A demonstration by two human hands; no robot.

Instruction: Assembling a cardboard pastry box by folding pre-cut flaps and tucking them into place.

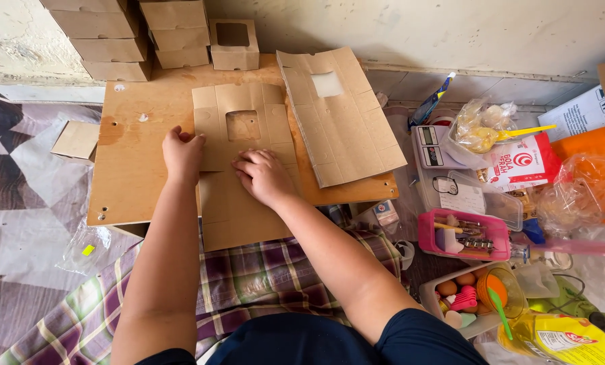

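A flat brown cardboard box blank [238,169] with a square window lies on a low wooden board [130,162]. My left hand [182,154] grips the blank's left edge with curled fingers. Resting palm-down on the middle of the blank, my right hand [264,176] presses along a fold line below the window. A stack of more flat blanks [339,115] with a clear window lies at an angle to the right on the board.
Folded brown boxes [143,34] are stacked against the wall at the back. A kitchen scale [432,145], a pink tray of tools [463,235], plastic bags and a tub of small items crowd the floor at the right. A plaid cloth [262,277] covers my lap.
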